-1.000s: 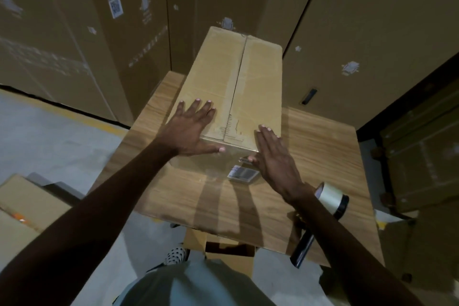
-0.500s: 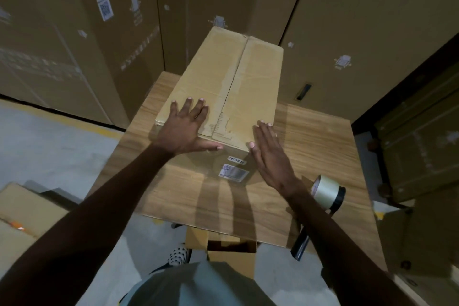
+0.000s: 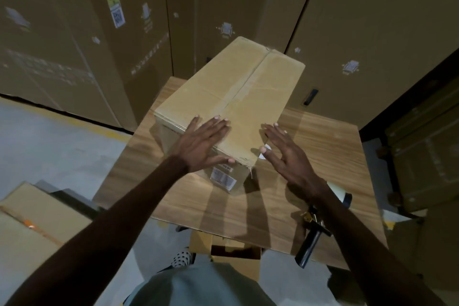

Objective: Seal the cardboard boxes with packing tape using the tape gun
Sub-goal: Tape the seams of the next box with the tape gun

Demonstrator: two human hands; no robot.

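Note:
A long cardboard box [image 3: 238,89] lies on the wooden table [image 3: 323,136], turned at an angle, with tape along its closed top seam. My left hand [image 3: 201,144] rests flat on the near end of the box top, fingers straight and the thumb over the near edge. My right hand [image 3: 285,154] is flat and spread beside the box's near right corner, fingers straight; contact with the box is unclear. The tape gun [image 3: 320,226], with a roll of clear tape and a black handle, lies at the table's near right edge, partly hidden by my right forearm.
Tall stacked cartons [image 3: 99,32] wall off the back and left. Darker boxes [image 3: 422,151] stand at the right. Another carton [image 3: 27,221] sits low at the left on the grey floor. A small open box [image 3: 236,256] is under the table's near edge.
The box has swung so its near end points right and its far end sits more to the right. Both hands moved with it, and my right hand came off the side toward the corner.

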